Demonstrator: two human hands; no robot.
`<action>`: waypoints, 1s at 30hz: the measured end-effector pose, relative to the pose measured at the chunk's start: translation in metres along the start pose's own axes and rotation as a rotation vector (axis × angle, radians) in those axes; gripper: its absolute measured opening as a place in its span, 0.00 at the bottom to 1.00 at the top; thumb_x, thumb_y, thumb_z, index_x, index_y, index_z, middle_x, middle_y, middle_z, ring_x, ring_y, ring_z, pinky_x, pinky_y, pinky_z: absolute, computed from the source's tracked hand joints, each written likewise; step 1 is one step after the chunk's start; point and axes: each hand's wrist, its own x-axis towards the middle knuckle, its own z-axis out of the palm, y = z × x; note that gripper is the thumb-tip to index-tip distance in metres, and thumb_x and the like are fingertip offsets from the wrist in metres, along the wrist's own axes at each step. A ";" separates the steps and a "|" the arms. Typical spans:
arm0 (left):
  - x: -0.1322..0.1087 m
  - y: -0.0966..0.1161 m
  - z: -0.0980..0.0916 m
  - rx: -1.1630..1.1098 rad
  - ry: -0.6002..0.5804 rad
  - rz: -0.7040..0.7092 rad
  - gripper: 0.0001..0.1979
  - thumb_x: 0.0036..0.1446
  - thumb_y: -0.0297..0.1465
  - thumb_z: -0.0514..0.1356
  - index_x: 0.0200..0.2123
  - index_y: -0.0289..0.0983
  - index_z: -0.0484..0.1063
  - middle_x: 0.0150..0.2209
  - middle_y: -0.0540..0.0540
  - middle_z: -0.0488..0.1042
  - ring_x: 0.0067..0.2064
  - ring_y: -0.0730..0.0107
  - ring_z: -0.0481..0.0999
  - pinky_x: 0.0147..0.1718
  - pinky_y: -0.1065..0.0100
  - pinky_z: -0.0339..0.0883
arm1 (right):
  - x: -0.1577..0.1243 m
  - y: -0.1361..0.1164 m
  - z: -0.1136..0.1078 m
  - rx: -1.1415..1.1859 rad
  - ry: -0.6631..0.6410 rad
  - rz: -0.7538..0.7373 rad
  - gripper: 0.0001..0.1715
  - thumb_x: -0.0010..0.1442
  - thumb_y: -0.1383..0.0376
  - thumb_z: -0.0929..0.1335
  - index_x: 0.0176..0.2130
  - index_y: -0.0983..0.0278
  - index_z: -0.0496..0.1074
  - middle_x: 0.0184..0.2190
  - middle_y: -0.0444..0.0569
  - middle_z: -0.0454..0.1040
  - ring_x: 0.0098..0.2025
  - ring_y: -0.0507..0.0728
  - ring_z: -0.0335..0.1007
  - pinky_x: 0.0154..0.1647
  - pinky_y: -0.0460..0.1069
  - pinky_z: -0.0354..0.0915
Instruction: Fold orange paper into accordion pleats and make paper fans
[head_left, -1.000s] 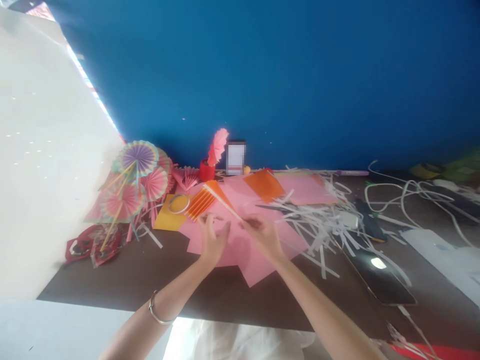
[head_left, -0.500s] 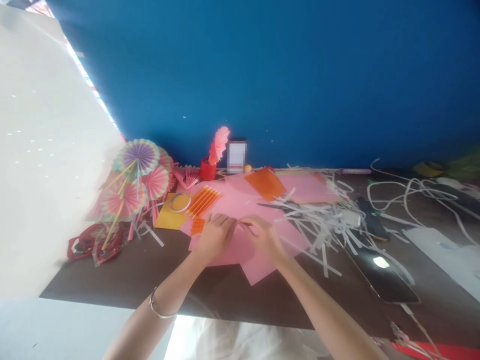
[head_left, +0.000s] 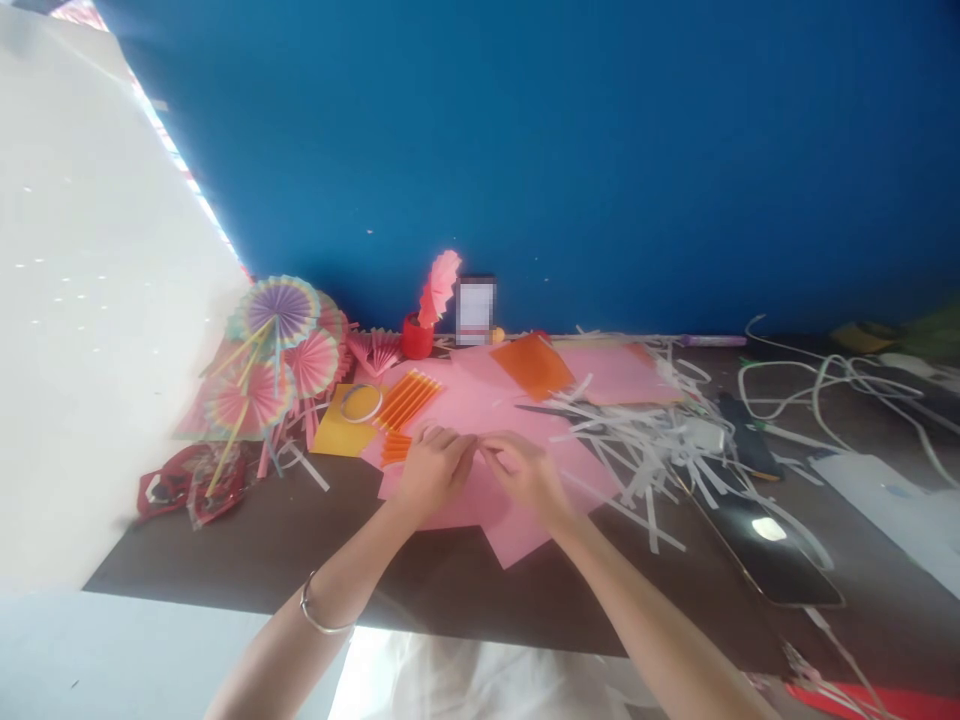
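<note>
My left hand point(head_left: 433, 470) and my right hand point(head_left: 525, 472) meet fingertip to fingertip over a pink paper sheet point(head_left: 517, 530) on the dark table point(head_left: 247, 550). Both hands have their fingers curled in a pinch. What they pinch between them is too small and blurred to name. A small pleated orange piece point(head_left: 395, 448) lies just left of my left hand. A longer pleated orange paper point(head_left: 409, 398) lies beyond it. A metal bangle point(head_left: 319, 620) sits on my left wrist.
Round paper fans point(head_left: 274, 318) stand at the left with a red cup point(head_left: 415, 340) behind. A tape ring point(head_left: 360, 403) rests on yellow paper. White paper strips point(head_left: 637, 440), a phone point(head_left: 761, 548) and white cables point(head_left: 817, 385) cover the right side. A blue wall rises behind.
The long pleated orange strip that stood raised between my hands now lies on the table at the left. My hands have closed together over the pink sheet.
</note>
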 end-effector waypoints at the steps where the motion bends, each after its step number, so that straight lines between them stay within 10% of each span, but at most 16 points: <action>1: 0.000 0.000 0.000 0.017 -0.006 0.005 0.13 0.59 0.29 0.50 0.41 0.42 0.73 0.28 0.45 0.72 0.34 0.63 0.69 0.40 0.62 0.54 | 0.000 0.000 0.000 0.013 0.007 0.003 0.09 0.59 0.64 0.63 0.35 0.59 0.73 0.36 0.48 0.76 0.38 0.57 0.72 0.43 0.54 0.68; 30: 0.008 0.021 -0.014 -0.638 0.074 -0.302 0.13 0.56 0.34 0.54 0.22 0.39 0.71 0.23 0.49 0.71 0.29 0.68 0.68 0.38 0.65 0.55 | -0.001 -0.018 0.004 0.433 0.063 0.143 0.18 0.61 0.49 0.58 0.31 0.59 0.61 0.39 0.51 0.68 0.42 0.57 0.65 0.43 0.52 0.63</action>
